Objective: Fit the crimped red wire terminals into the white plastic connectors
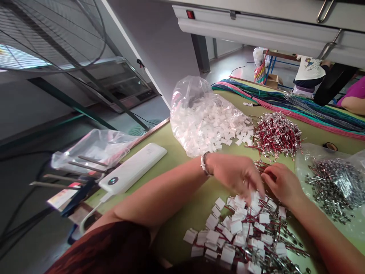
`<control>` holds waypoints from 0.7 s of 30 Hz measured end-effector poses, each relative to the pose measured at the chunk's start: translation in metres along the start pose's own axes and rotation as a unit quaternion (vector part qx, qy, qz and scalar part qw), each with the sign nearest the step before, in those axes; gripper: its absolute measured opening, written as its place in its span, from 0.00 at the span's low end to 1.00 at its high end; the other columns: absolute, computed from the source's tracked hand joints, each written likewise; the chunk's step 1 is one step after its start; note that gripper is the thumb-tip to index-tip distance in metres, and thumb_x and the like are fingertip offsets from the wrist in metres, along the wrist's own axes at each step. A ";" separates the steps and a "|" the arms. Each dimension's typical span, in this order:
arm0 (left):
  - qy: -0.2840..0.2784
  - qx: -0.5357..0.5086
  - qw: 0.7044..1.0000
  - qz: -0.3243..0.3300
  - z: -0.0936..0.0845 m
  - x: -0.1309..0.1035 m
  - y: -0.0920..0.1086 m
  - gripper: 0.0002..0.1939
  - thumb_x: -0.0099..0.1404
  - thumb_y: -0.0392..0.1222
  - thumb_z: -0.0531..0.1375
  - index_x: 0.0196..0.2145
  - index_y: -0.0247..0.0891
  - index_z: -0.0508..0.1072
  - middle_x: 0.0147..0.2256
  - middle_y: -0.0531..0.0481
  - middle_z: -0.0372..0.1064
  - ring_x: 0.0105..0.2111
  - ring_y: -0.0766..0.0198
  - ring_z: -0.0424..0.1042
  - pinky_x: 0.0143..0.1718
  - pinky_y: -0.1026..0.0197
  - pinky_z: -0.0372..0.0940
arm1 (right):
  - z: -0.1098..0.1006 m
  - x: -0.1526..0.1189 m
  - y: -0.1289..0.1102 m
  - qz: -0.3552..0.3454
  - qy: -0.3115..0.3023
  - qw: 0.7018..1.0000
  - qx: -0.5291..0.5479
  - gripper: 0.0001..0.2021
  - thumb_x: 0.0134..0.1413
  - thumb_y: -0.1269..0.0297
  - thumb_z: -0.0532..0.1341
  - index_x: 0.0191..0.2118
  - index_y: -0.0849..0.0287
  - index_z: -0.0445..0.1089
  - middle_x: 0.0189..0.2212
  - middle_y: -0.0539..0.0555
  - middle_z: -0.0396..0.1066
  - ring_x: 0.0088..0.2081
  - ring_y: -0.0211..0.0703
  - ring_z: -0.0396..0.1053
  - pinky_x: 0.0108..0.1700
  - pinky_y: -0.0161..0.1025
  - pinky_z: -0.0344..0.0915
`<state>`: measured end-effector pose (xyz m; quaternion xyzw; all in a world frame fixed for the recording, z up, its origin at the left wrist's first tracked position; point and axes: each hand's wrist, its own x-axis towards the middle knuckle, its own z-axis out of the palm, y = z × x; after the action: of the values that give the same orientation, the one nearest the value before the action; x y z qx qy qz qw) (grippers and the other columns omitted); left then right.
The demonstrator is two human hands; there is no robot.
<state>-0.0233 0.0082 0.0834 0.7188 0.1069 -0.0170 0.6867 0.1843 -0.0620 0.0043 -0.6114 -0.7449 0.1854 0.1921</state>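
My left hand (pixel 235 174), with a white band on its wrist, reaches over the table. Its fingers point down at a heap of white plastic connectors on short red wires (pixel 236 228) and are smeared by motion; whether they grip a connector cannot be told. Beside it my right hand (pixel 282 183) is closed, thumb and forefinger together. Red wires with metal terminals (pixel 260 165) show at its fingertips, partly hidden behind both hands. Past the hands lies a pile of short red wires with silvery ends (pixel 276 135). To its left, loose white connectors (pixel 211 121) spill from a clear bag (pixel 189 89).
A white power bank (pixel 134 167) with a cable lies along the left edge. Metal parts (pixel 332 186) sit on clear plastic at the right, near a roll of dark tape (pixel 330 146). Long coloured wires (pixel 299 108) run across the back. Co-workers sit beyond; a fan (pixel 54 34) stands left.
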 end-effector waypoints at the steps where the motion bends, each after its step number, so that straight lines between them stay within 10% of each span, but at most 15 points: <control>1: -0.035 -0.001 0.999 -0.007 -0.001 -0.007 0.005 0.15 0.39 0.41 0.74 0.29 0.42 0.80 0.22 0.52 0.75 0.21 0.64 0.72 0.20 0.66 0.65 | 0.004 0.001 0.001 -0.011 0.009 0.998 -0.056 0.09 0.56 0.60 0.58 0.27 0.55 0.69 0.30 0.55 0.69 0.37 0.48 0.64 0.35 0.40 0.57; 3: -0.035 0.009 0.999 -0.010 -0.009 -0.020 0.009 0.16 0.36 0.42 0.75 0.26 0.43 0.81 0.23 0.52 0.76 0.21 0.63 0.72 0.19 0.66 0.64 | 0.012 0.001 0.002 -0.020 0.009 0.992 -0.122 0.08 0.57 0.63 0.57 0.29 0.55 0.69 0.32 0.55 0.70 0.39 0.50 0.65 0.35 0.41 0.57; 7: 0.143 0.134 0.979 -0.047 -0.043 -0.028 -0.008 0.07 0.48 0.43 0.70 0.25 0.39 0.80 0.21 0.50 0.74 0.17 0.67 0.68 0.17 0.66 0.60 | 0.015 -0.001 0.004 -0.044 0.008 0.987 -0.154 0.08 0.59 0.66 0.54 0.31 0.56 0.68 0.33 0.56 0.70 0.39 0.50 0.66 0.36 0.42 0.58; 11: 0.460 0.365 0.792 -0.170 -0.067 -0.003 -0.045 0.09 0.61 0.39 0.59 0.31 0.32 0.78 0.28 0.45 0.74 0.28 0.63 0.70 0.31 0.62 0.64 | 0.008 -0.004 0.002 -0.048 0.046 0.992 -0.103 0.08 0.58 0.65 0.52 0.30 0.55 0.66 0.32 0.56 0.70 0.35 0.48 0.66 0.34 0.42 0.57; 14: 0.460 0.458 0.724 -0.233 -0.065 0.021 -0.069 0.14 0.64 0.45 0.58 0.34 0.30 0.76 0.35 0.38 0.72 0.37 0.54 0.72 0.37 0.58 0.64 | 0.001 -0.006 0.000 0.006 0.074 0.997 0.003 0.07 0.56 0.60 0.54 0.30 0.54 0.64 0.28 0.53 0.71 0.28 0.44 0.64 0.31 0.41 0.56; 21: 0.436 0.483 0.727 -0.218 -0.056 0.029 -0.087 0.10 0.63 0.43 0.59 0.37 0.34 0.75 0.39 0.40 0.69 0.40 0.54 0.71 0.38 0.59 0.64 | -0.003 -0.006 -0.006 0.115 0.003 0.964 0.238 0.08 0.51 0.58 0.57 0.26 0.55 0.63 0.18 0.46 0.61 0.22 0.37 0.56 0.25 0.36 0.52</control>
<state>-0.0177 0.0703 -0.0042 0.8385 0.5259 0.0999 0.1017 0.1819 -0.0688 0.0100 -0.6305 -0.6032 0.3762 0.3115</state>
